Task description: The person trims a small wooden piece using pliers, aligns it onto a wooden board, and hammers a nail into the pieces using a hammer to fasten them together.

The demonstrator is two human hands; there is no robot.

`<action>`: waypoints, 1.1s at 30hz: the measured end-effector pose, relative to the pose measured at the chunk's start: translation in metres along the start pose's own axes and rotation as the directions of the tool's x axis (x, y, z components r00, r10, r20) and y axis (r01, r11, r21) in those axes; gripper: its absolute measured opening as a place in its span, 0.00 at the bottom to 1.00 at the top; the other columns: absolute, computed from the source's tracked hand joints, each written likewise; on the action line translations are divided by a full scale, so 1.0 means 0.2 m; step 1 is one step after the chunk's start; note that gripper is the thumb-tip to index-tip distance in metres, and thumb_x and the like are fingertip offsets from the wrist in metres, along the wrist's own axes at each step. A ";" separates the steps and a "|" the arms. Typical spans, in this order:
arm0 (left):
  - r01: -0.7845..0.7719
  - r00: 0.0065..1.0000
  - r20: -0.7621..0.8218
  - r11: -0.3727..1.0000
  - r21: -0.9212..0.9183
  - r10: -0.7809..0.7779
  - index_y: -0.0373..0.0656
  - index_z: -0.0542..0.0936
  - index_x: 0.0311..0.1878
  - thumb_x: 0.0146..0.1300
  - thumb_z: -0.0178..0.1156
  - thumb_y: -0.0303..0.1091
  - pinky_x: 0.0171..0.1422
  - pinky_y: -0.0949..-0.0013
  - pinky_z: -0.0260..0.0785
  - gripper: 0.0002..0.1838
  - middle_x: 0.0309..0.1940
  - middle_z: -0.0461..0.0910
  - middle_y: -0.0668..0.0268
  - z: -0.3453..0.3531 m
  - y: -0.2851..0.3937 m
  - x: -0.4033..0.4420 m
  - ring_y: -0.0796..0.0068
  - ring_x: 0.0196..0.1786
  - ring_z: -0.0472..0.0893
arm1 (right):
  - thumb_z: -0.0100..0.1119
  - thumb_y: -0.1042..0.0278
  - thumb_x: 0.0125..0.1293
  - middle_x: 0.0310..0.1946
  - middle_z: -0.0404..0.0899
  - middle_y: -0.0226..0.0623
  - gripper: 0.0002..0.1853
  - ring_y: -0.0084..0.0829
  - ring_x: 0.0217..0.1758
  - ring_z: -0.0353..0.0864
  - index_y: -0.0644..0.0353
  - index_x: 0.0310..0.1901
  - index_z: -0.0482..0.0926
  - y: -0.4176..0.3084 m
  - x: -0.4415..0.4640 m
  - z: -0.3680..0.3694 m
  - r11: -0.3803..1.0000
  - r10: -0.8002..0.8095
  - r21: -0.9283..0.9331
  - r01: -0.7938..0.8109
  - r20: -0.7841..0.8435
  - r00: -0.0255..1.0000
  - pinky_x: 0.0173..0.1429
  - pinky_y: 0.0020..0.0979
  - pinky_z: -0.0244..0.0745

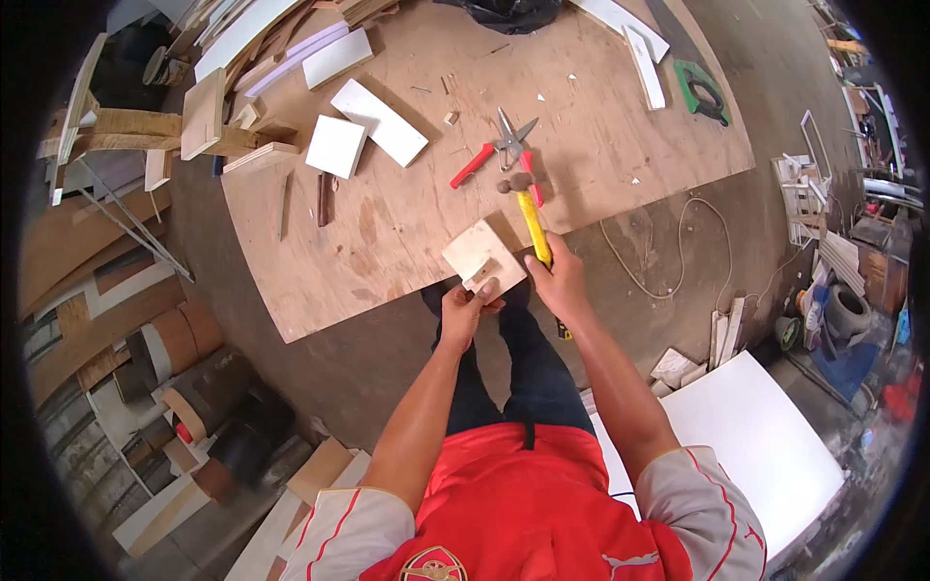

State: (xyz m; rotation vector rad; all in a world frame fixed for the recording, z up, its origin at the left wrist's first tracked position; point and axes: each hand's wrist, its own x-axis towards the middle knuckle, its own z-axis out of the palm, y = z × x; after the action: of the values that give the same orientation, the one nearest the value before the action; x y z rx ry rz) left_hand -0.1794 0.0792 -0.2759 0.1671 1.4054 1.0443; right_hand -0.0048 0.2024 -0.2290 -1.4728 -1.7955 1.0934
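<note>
My left hand (465, 312) grips the near edge of a square wooden piece (496, 254), with a small wood block (479, 273) on its face by my thumb. The square piece lies at the front edge of the plywood table (339, 276). In my right hand (559, 274) is a hammer (534, 225) with a yellow handle, its rusty head pointing away from me, above and to the right of the square piece. Just beyond the hammer head, open snips (508, 147) with red handles lie on the table.
White blocks (380, 121) and wood offcuts lie at the table's left and back. A green-handled saw (701, 92) and white strips (643, 68) are at the right. A cable (681, 242) runs on the floor. A white board (746, 445) is beside me.
</note>
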 end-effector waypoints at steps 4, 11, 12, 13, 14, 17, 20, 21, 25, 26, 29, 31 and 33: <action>0.011 0.999 -0.031 0.999 0.037 -0.010 0.29 0.82 0.62 0.77 0.70 0.42 0.48 0.63 0.86 0.24 0.48 0.90 0.55 0.02 0.02 -0.02 0.62 0.44 0.92 | 0.70 0.66 0.71 0.36 0.85 0.51 0.22 0.50 0.41 0.91 0.63 0.63 0.78 -0.01 -0.18 -0.16 0.955 0.217 0.165 -0.246 0.176 0.960 0.45 0.44 0.80; 0.027 0.998 -0.055 0.996 0.083 -0.022 0.27 0.81 0.61 0.79 0.67 0.43 0.45 0.63 0.86 0.25 0.47 0.89 0.52 0.06 0.01 -0.03 0.59 0.43 0.93 | 0.59 0.62 0.81 0.36 0.84 0.53 0.17 0.58 0.38 0.87 0.61 0.65 0.77 0.02 -0.43 -0.24 0.982 0.156 0.054 -0.182 0.315 0.936 0.41 0.46 0.78; 0.037 0.997 -0.077 0.995 0.093 -0.029 0.27 0.81 0.61 0.80 0.66 0.43 0.45 0.64 0.86 0.24 0.47 0.90 0.52 0.07 0.01 -0.04 0.59 0.43 0.93 | 0.59 0.62 0.82 0.37 0.85 0.54 0.18 0.60 0.39 0.87 0.61 0.65 0.77 0.00 -0.44 -0.25 0.975 0.195 0.029 -0.219 0.355 0.914 0.41 0.46 0.79; 0.028 0.996 -0.084 0.996 0.089 -0.021 0.27 0.81 0.61 0.80 0.66 0.42 0.45 0.64 0.86 0.23 0.46 0.90 0.52 0.08 0.01 -0.05 0.60 0.43 0.93 | 0.57 0.61 0.83 0.43 0.86 0.58 0.19 0.63 0.45 0.88 0.60 0.68 0.77 -0.02 -0.45 -0.25 0.981 0.189 -0.038 -0.188 0.384 0.904 0.44 0.49 0.81; 0.020 0.996 -0.091 0.996 0.084 -0.012 0.26 0.81 0.60 0.80 0.65 0.42 0.44 0.64 0.86 0.23 0.45 0.90 0.52 0.08 0.00 -0.05 0.60 0.42 0.93 | 0.57 0.61 0.83 0.44 0.86 0.59 0.19 0.63 0.46 0.88 0.59 0.68 0.77 -0.03 -0.45 -0.23 0.990 0.138 -0.021 -0.140 0.358 0.923 0.45 0.50 0.82; -0.004 0.997 -0.082 0.998 0.063 0.009 0.26 0.82 0.58 0.81 0.64 0.41 0.43 0.65 0.86 0.21 0.43 0.90 0.53 0.08 -0.01 -0.04 0.61 0.42 0.93 | 0.56 0.64 0.83 0.47 0.87 0.61 0.19 0.64 0.51 0.88 0.62 0.68 0.77 -0.10 -0.45 -0.20 0.998 -0.040 0.046 0.029 0.256 0.966 0.49 0.52 0.83; -0.023 0.996 -0.081 0.999 0.034 0.026 0.27 0.83 0.57 0.80 0.65 0.41 0.42 0.65 0.85 0.21 0.42 0.90 0.53 0.08 -0.01 -0.05 0.62 0.41 0.93 | 0.58 0.63 0.82 0.49 0.87 0.59 0.20 0.62 0.50 0.88 0.57 0.70 0.76 -0.13 -0.46 -0.17 0.993 -0.116 0.052 0.108 0.184 0.976 0.48 0.53 0.85; -0.028 0.996 -0.079 0.999 0.024 0.030 0.27 0.84 0.57 0.80 0.65 0.41 0.42 0.65 0.85 0.21 0.42 0.91 0.53 0.09 -0.01 -0.05 0.62 0.41 0.93 | 0.58 0.63 0.82 0.49 0.87 0.58 0.20 0.62 0.50 0.88 0.57 0.70 0.76 -0.11 -0.46 -0.15 0.997 -0.067 -0.010 0.071 0.231 0.971 0.48 0.54 0.85; -0.005 0.996 -0.094 1.000 0.025 0.008 0.27 0.84 0.56 0.80 0.66 0.41 0.42 0.65 0.85 0.21 0.43 0.91 0.53 0.10 0.00 -0.03 0.62 0.40 0.93 | 0.58 0.63 0.81 0.49 0.87 0.57 0.20 0.61 0.48 0.88 0.57 0.70 0.76 -0.04 -0.39 -0.13 0.994 -0.044 -0.087 0.067 0.239 0.970 0.46 0.55 0.84; -0.008 0.995 -0.099 1.000 0.020 0.010 0.27 0.84 0.56 0.80 0.66 0.41 0.42 0.65 0.85 0.21 0.42 0.91 0.52 0.10 0.00 -0.05 0.62 0.40 0.93 | 0.58 0.63 0.81 0.48 0.87 0.57 0.20 0.61 0.48 0.88 0.57 0.69 0.76 -0.05 -0.39 -0.14 0.994 -0.080 -0.060 0.095 0.211 0.974 0.46 0.56 0.84; -0.011 0.995 -0.098 1.000 0.006 0.012 0.27 0.84 0.56 0.79 0.66 0.41 0.42 0.64 0.86 0.21 0.42 0.90 0.52 0.09 -0.02 -0.05 0.61 0.39 0.92 | 0.58 0.62 0.82 0.46 0.87 0.57 0.19 0.62 0.48 0.88 0.56 0.69 0.76 -0.17 -0.39 -0.18 0.990 -0.141 0.020 0.140 0.160 0.977 0.45 0.56 0.83; -0.004 0.995 -0.096 1.000 0.015 0.005 0.27 0.84 0.57 0.79 0.66 0.42 0.42 0.64 0.86 0.22 0.42 0.90 0.51 0.08 -0.04 -0.03 0.60 0.39 0.92 | 0.58 0.62 0.82 0.46 0.87 0.57 0.20 0.62 0.48 0.88 0.56 0.69 0.76 -0.09 -0.39 -0.14 0.994 0.001 -0.101 0.029 0.283 0.959 0.47 0.56 0.83; 0.007 0.995 -0.100 0.999 0.046 -0.003 0.27 0.83 0.57 0.80 0.66 0.42 0.43 0.63 0.86 0.22 0.43 0.90 0.51 0.09 -0.03 -0.03 0.60 0.39 0.92 | 0.58 0.62 0.82 0.46 0.87 0.57 0.20 0.62 0.49 0.88 0.56 0.69 0.76 -0.04 -0.39 -0.12 0.993 0.038 -0.122 -0.001 0.301 0.953 0.48 0.56 0.83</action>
State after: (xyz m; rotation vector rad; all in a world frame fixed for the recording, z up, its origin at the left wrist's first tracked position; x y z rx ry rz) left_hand -0.1605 0.0796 -0.2722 0.1464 1.5202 1.0284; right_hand 0.0295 0.1319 -0.2041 -1.4559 -2.0928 1.2992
